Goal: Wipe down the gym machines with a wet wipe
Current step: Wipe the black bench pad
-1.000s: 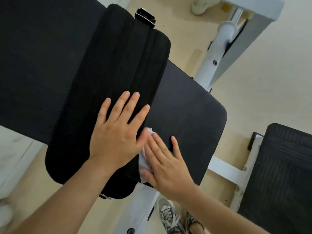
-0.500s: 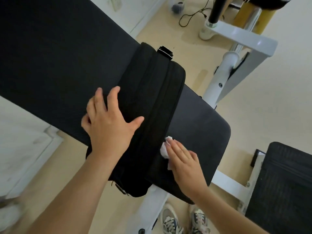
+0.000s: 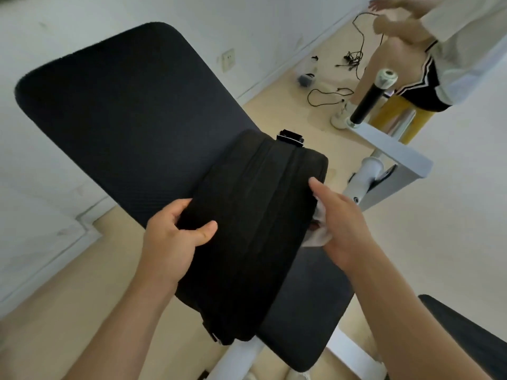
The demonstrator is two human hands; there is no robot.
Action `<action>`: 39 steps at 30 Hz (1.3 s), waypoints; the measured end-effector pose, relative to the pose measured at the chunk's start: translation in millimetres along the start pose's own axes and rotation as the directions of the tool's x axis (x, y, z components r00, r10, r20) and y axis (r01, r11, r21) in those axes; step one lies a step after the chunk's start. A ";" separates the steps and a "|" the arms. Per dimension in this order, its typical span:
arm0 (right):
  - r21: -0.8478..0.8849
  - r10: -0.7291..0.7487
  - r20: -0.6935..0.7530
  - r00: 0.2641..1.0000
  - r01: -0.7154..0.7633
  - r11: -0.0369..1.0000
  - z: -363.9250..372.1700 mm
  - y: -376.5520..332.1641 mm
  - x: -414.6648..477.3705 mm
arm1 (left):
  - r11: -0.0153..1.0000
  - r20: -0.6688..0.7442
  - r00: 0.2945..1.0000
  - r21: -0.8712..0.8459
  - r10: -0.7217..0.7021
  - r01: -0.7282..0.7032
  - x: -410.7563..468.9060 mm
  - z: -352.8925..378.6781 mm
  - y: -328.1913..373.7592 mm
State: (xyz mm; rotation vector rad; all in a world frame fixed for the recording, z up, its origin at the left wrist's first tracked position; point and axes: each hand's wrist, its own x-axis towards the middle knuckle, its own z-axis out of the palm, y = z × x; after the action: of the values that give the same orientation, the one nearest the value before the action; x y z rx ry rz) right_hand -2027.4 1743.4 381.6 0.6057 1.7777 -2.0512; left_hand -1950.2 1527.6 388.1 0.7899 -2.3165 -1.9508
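Wet wipe (image 3: 319, 234) held in right hand (image 3: 344, 223) against right edge of black cushion (image 3: 255, 229) on bench pad (image 3: 123, 113); left hand (image 3: 171, 239) grips cushion's left edge, thumb on top.

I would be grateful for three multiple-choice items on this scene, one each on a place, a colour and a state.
1. Where is the wet wipe?
A. On the floor.
B. Under the right hand, at the right edge of the cushion.
C. Stuck to the wall.

2. What colour is the machine's frame?
A. Red.
B. Green.
C. White.

3. What is the left hand doing?
A. Gripping the cushion's left edge.
B. Hanging idle.
C. Holding a bottle.

Answers:
1. B: white wipe shows beneath the right hand, beside the cushion.
2. C: the bars of the frame are white.
3. A: the thumb lies on top and the fingers curl round the cushion's edge.
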 end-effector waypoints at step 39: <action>-0.716 -0.543 0.521 0.659 0.683 0.142 41.8 138.8 53.2 | 0.691 -0.231 0.911 0.595 -0.342 0.410 45.6 -1.5 -244.5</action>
State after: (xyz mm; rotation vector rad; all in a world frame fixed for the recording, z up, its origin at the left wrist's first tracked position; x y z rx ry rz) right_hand -2002.4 1682.5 242.0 -0.7466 2.9059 -0.9819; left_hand -1899.9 1485.5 148.2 1.4723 -2.9554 -1.1038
